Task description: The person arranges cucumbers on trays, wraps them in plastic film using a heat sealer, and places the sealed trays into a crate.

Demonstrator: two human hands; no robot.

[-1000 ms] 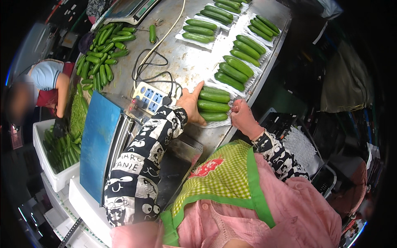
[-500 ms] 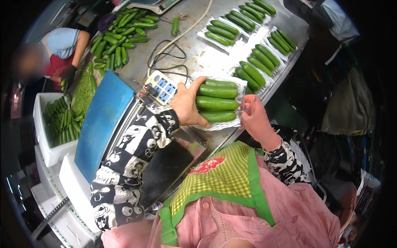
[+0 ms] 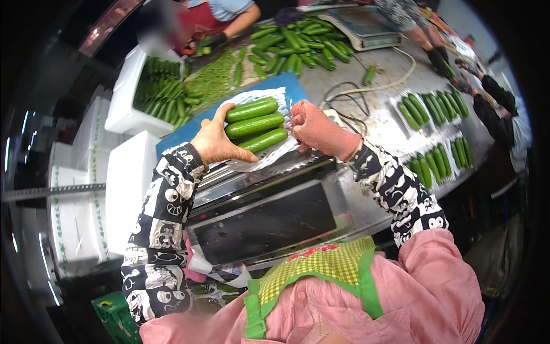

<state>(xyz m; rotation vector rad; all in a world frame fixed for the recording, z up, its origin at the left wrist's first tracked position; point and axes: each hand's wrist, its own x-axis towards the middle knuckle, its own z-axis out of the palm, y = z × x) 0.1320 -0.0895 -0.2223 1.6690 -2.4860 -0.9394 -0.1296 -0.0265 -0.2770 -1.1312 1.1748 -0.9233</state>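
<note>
Three green cucumbers [image 3: 255, 124] lie side by side on a white foam net [image 3: 269, 159], held above a blue panel [image 3: 294, 86]. My bare left hand [image 3: 220, 137] grips this pack from its left side, with the thumb along the near edge and the fingers along the far edge. At the pack's right edge, my right hand [image 3: 321, 131] in a coral-pink glove has its fingers curled closed beside the net. Whatever those fingers pinch is too small to make out.
A black plate [image 3: 263, 222] in a steel frame lies nearer me. Packed cucumbers [image 3: 435, 163] stand at right, loose ones [image 3: 301, 43] farther back, by a scale [image 3: 364, 26]. A white foam box [image 3: 123, 106] holds more. Co-workers [image 3: 203, 20] stand across the table, and a cable [image 3: 395, 80] crosses it.
The view has turned to the left. Both hands have carried the pack left, from the steel table beside the power strip to above the blue panel.
</note>
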